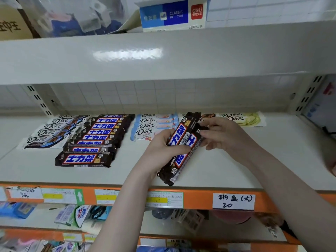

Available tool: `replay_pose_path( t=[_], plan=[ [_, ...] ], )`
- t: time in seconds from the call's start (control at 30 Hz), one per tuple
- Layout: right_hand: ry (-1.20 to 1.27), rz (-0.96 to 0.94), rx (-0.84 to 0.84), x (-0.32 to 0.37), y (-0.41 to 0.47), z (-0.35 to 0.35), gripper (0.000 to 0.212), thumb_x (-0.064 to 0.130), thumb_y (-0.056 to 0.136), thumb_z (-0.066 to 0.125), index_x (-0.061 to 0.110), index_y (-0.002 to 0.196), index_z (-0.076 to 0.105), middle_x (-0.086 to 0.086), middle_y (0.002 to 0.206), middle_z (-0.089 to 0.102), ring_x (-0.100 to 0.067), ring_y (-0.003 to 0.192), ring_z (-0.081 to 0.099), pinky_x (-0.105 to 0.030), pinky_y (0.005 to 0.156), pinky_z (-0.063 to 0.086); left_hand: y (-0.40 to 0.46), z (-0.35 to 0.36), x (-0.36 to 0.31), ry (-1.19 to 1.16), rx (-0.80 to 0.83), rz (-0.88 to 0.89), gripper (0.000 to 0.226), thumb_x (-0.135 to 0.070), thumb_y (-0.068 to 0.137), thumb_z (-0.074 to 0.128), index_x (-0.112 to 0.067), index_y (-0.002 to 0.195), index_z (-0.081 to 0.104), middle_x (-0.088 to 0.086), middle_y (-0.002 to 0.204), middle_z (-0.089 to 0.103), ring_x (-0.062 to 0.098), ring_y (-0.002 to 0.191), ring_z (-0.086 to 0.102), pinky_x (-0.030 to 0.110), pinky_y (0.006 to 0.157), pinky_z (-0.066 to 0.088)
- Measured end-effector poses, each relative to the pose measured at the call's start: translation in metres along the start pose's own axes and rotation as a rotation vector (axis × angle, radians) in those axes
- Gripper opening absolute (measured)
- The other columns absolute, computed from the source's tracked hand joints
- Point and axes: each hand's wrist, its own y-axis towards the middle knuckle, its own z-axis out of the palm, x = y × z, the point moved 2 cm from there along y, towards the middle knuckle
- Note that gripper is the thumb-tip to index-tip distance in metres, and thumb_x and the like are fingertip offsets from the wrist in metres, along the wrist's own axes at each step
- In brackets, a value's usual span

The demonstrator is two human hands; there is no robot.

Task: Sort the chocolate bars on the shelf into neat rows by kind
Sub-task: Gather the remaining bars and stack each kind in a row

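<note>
My left hand [160, 151] grips a bundle of dark brown Snickers bars [183, 144] held slanted above the shelf [227, 168]. My right hand [221, 134] pinches the upper end of the same bundle. On the shelf lies a row of several Snickers bars [94, 142]. Left of it sits a row of white-and-blue Dove bars [52, 131]. A light-blue Dove row [151, 125] lies behind my hands. A green Dove bar [245, 119] rests at the back right, and a brown Dove bar [208, 115] is mostly hidden by the bundle.
The upper shelf's front panel [163, 53] overhangs close above. An orange price strip [200, 198] with paper labels runs along the shelf's front edge. Slotted uprights [307, 95] flank the bay. Bare shelf surface lies right of my hands.
</note>
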Motion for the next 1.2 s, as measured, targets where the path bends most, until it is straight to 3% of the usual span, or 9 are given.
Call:
replay_pose_path(
  t=[0.2, 0.37, 0.53, 0.6, 0.73, 0.83, 0.93, 1.07, 1.2],
  plan=[
    [0.152, 0.003, -0.049, -0.005, -0.002, -0.005, 0.013, -0.002, 0.082, 0.059, 0.008, 0.091, 0.056, -0.006, 0.074, 0.073, -0.017, 0.072, 0.07, -0.023, 0.057, 0.055, -0.007, -0.002, 0.003, -0.121, -0.038, -0.057, 0.033, -0.009, 0.068, 0.075, -0.01, 0.098, 0.061, 0.009, 0.088, 0.072, 0.02, 0.07, 0.067, 0.028, 0.064, 0.055],
    [0.205, -0.069, -0.1, -0.011, -0.008, 0.001, 0.017, 0.004, 0.084, 0.06, 0.017, 0.093, 0.065, -0.004, 0.081, 0.074, -0.016, 0.082, 0.069, -0.027, 0.072, 0.058, -0.019, -0.004, 0.009, -0.212, -0.181, -0.106, 0.036, 0.001, 0.068, 0.075, -0.011, 0.097, 0.058, 0.009, 0.091, 0.073, 0.021, 0.072, 0.07, 0.029, 0.062, 0.053],
    [0.089, -0.055, 0.029, -0.017, -0.014, 0.038, 0.019, 0.003, 0.08, 0.063, 0.02, 0.087, 0.064, -0.003, 0.086, 0.073, -0.019, 0.081, 0.068, -0.032, 0.075, 0.055, -0.037, -0.001, 0.01, -0.298, -0.346, -0.093, 0.034, 0.001, 0.069, 0.075, -0.009, 0.098, 0.06, 0.01, 0.089, 0.074, 0.021, 0.073, 0.071, 0.031, 0.061, 0.057],
    [0.076, -0.071, 0.059, -0.014, -0.016, 0.052, 0.021, 0.0, 0.083, 0.059, 0.02, 0.09, 0.062, -0.003, 0.089, 0.071, -0.02, 0.084, 0.065, -0.031, 0.076, 0.053, -0.046, -0.01, 0.011, -0.314, -0.402, -0.091, 0.034, 0.0, 0.07, 0.075, -0.004, 0.1, 0.059, 0.016, 0.091, 0.073, 0.029, 0.077, 0.069, 0.037, 0.069, 0.058],
    [-0.08, -0.158, 0.162, 0.002, -0.017, 0.08, 0.022, 0.008, 0.09, 0.052, 0.025, 0.1, 0.062, 0.004, 0.095, 0.07, -0.009, 0.085, 0.066, -0.022, 0.07, 0.054, -0.064, -0.048, 0.01, -0.402, -0.46, -0.001, 0.038, 0.002, 0.072, 0.073, 0.0, 0.106, 0.056, 0.019, 0.092, 0.07, 0.025, 0.072, 0.068, 0.028, 0.056, 0.056],
    [-0.212, -0.235, 0.185, 0.013, -0.015, 0.113, 0.032, 0.01, 0.088, 0.056, 0.04, 0.097, 0.061, 0.007, 0.091, 0.073, -0.007, 0.075, 0.069, -0.021, 0.067, 0.054, -0.072, -0.084, 0.012, -0.423, -0.448, 0.063, 0.034, 0.0, 0.074, 0.073, -0.004, 0.104, 0.059, 0.01, 0.092, 0.073, 0.022, 0.077, 0.071, 0.026, 0.057, 0.055],
    [-0.311, -0.274, 0.196, 0.021, -0.01, 0.155, 0.038, 0.009, 0.086, 0.059, 0.046, 0.096, 0.058, 0.017, 0.08, 0.072, -0.003, 0.069, 0.068, -0.017, 0.062, 0.053, -0.082, -0.128, 0.017, -0.415, -0.384, 0.144, 0.021, -0.001, 0.073, 0.072, -0.01, 0.09, 0.062, 0.009, 0.085, 0.072, 0.021, 0.07, 0.067, 0.026, 0.055, 0.056],
    [-0.552, -0.318, 0.195, 0.024, -0.001, 0.224, 0.036, 0.015, 0.087, 0.058, 0.04, 0.114, 0.058, 0.014, 0.084, 0.069, -0.007, 0.067, 0.066, -0.023, 0.059, 0.052, -0.102, -0.196, 0.028, -0.463, -0.286, 0.171, 0.028, -0.011, 0.064, 0.074, -0.01, 0.09, 0.065, 0.012, 0.088, 0.072, 0.021, 0.069, 0.068, 0.024, 0.053, 0.055],
    [-0.603, -0.323, 0.193, 0.025, 0.004, 0.285, 0.035, 0.015, 0.088, 0.057, 0.028, 0.12, 0.058, 0.021, 0.079, 0.062, 0.006, 0.069, 0.06, -0.008, 0.062, 0.045, -0.114, -0.251, 0.039, -0.359, -0.311, 0.12, 0.021, 0.001, 0.07, 0.073, -0.012, 0.086, 0.067, 0.005, 0.078, 0.074, 0.019, 0.062, 0.069, 0.023, 0.048, 0.054]
  ],
)
